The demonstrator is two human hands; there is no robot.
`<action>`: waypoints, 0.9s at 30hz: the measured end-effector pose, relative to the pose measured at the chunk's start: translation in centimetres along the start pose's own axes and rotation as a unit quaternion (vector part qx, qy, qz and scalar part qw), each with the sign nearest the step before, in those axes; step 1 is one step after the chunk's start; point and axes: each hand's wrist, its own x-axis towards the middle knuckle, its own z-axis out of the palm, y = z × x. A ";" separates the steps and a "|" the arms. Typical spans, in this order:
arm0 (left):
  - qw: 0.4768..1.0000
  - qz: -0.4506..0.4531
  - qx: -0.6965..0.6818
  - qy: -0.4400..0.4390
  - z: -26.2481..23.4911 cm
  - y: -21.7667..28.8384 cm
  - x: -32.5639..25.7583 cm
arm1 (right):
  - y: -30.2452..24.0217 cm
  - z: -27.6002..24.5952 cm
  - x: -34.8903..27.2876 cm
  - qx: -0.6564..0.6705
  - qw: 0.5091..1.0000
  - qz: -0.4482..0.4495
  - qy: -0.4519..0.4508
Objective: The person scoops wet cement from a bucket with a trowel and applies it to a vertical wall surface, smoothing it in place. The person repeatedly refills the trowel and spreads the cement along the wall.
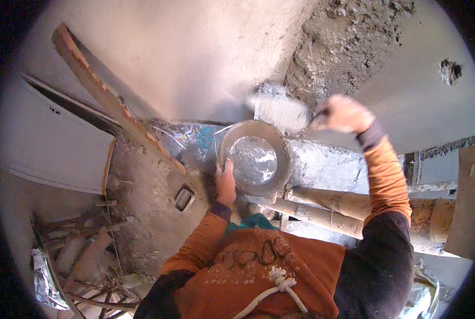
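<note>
Left hand (226, 183) on mortar-filled pan (281, 175)

light: warm, dim daylight, brightest on the pale plastered wall (195, 58) above | glare: wet sheen in the round metal pan (254, 158) | shadow: soft, under the slanted wooden plank (115, 101) | blur: motion smear on the flat grey trowel blade (279, 111) | edges: black fisheye rim, bent lines, soft grain
</note>
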 end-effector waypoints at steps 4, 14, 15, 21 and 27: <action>0.999 0.024 0.015 -0.017 1.4 2.7 -1.7 | -5.0 12.9 1.9 -0.152 0.967 0.009 -0.204; 0.987 -0.110 -0.120 0.008 -1.4 -0.4 -0.1 | 0.3 14.8 -2.1 0.409 0.886 0.130 -0.174; 0.977 -0.125 -0.170 -0.007 -1.9 -1.7 0.6 | 1.0 13.7 -1.7 0.510 0.816 0.194 -0.189; 0.984 -0.115 -0.129 -0.041 -2.0 -3.8 1.5 | 8.8 2.0 2.1 0.425 0.876 0.224 -0.045; 0.963 -0.176 -0.167 -0.117 -5.9 -7.9 4.5 | 2.8 -4.2 -2.1 0.416 0.889 0.168 0.093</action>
